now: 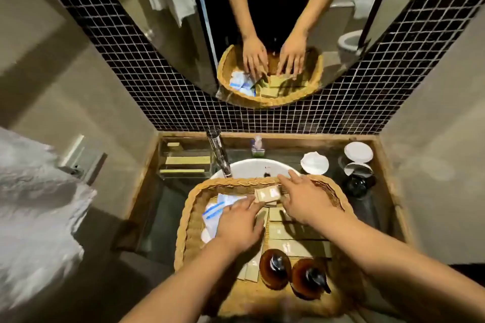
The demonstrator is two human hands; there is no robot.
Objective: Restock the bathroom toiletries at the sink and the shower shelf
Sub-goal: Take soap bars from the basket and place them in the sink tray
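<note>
A wicker basket [189,217] rests over the white sink [252,166]. It holds beige toiletry boxes [291,232], white-and-blue sachets [217,207] and two amber pump bottles [275,267]. My left hand [240,223] lies over the sachets, its fingertips touching a small beige box [267,195] raised above the others. My right hand [305,199] is at the other side of that box with fingers spread. Whether either hand grips the box is unclear through the blur.
A clear organiser [185,161] with beige boxes stands on the counter at the left, beside the chrome tap [220,155]. White lids [358,152], a shell dish [314,163] and a dark round object [358,185] sit at the right. White towels [36,207] hang left. A mirror is above.
</note>
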